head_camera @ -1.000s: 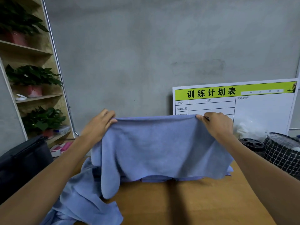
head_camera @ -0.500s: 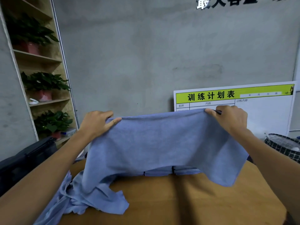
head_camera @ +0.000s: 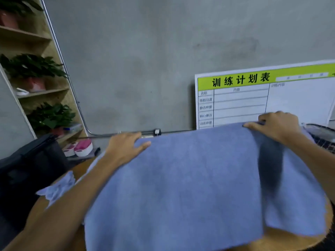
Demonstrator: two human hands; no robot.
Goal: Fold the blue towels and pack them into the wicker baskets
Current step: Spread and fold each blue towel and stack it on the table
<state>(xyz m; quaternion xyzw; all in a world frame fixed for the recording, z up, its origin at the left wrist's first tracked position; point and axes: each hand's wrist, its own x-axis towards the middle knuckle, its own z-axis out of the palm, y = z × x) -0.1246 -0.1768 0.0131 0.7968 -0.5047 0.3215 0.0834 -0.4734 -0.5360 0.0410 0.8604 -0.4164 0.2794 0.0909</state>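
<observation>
A blue towel (head_camera: 190,178) hangs spread wide in front of me and covers most of the wooden table (head_camera: 290,240). My left hand (head_camera: 125,147) pinches its top left corner. My right hand (head_camera: 275,125) pinches its top right corner. The towel's lower edge drapes toward me, with a dark fold shadow near its right side. A bit of other blue cloth (head_camera: 58,187) shows under my left forearm. No wicker basket shows clearly; a dark mesh container (head_camera: 324,136) peeks out behind my right hand.
A white planning board (head_camera: 262,98) with a green header leans on the grey wall. At left stands a wooden shelf (head_camera: 32,91) with potted plants. A black bag (head_camera: 30,165) and pink-white items (head_camera: 79,147) lie left of the table.
Both hands have swung the towel up and outward, spreading it flat and wide. The towel stack and the crumpled cloth on the table are now hidden behind it.
</observation>
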